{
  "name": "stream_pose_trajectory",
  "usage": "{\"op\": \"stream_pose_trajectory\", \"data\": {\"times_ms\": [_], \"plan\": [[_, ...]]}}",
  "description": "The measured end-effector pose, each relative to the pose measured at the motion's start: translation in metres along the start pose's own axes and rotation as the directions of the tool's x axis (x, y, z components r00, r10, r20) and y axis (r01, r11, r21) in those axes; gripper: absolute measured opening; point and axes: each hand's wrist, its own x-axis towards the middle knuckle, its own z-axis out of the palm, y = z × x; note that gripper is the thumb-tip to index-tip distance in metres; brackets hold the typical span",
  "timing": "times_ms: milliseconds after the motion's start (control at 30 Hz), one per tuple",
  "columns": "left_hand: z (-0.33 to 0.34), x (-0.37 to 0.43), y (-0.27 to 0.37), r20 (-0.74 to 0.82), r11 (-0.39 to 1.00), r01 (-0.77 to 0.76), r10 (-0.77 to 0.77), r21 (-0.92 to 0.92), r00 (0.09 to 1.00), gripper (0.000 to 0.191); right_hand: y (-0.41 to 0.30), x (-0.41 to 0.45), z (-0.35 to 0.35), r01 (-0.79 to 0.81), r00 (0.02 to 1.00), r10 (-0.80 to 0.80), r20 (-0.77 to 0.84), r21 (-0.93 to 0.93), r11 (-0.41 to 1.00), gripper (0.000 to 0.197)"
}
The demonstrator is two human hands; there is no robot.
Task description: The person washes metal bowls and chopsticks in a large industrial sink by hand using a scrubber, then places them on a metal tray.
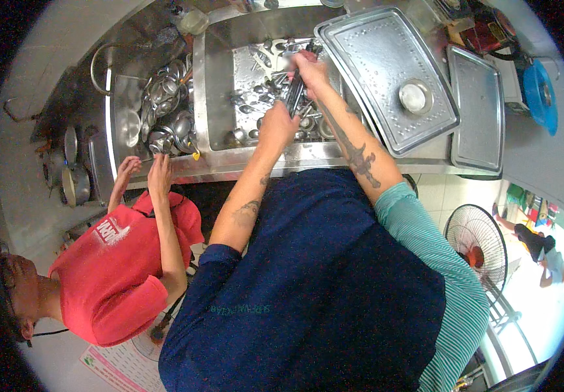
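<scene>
In the head view, both my hands are over a stainless steel sink basin (221,120), gripping a bundle of dark, long utensils (295,93). My left hand (278,122) is closed around the lower end, and my right hand (311,71) holds the upper end. What the bundle consists of is hard to tell. Under and around my hands, a metal tray (243,63) in the basin carries many loose spoons (246,109) and several pale utensils (263,61). Small round metal bowls (325,128) lie by the near rim.
A large metal tray (375,54) with a round container (415,97) leans at the right, beside another tray (478,108). The left basin holds piled metal ladles or bowls (164,93). A co-worker in a red shirt (115,274) has both hands near its edge. A fan (475,245) stands behind.
</scene>
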Motion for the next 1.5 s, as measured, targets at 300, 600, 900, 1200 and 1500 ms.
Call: {"op": "stream_pose_trajectory", "data": {"times_ms": [300,600,900,1200,1500], "plan": [[-0.032,-0.004,-0.004,0.497,0.800,0.337,-0.056,-0.496,0.866,0.018,-0.003,0.010,-0.006,-0.020,0.951,0.021,0.308,-0.007,1.000,0.037],[-0.021,-0.018,-0.022,0.584,0.328,0.507,0.204,-0.797,0.786,0.029,-0.008,-0.014,-0.002,0.068,0.968,-0.076,0.241,0.041,0.997,0.030],[-0.004,-0.019,-0.015,0.535,0.467,0.438,0.091,-0.768,0.840,0.024,0.006,-0.004,-0.004,0.218,0.973,-0.227,-0.029,-0.191,0.957,0.021],[-0.013,-0.026,-0.001,0.500,0.638,0.360,0.046,-0.681,0.865,0.022,-0.015,0.026,-0.037,0.213,0.947,-0.271,-0.172,-0.294,0.932,0.041],[-0.002,-0.024,-0.038,0.411,0.472,0.345,0.041,-0.811,0.911,0.023,-0.001,-0.048,-0.009,-0.028,0.983,0.001,0.184,0.145,0.989,0.057]]}}
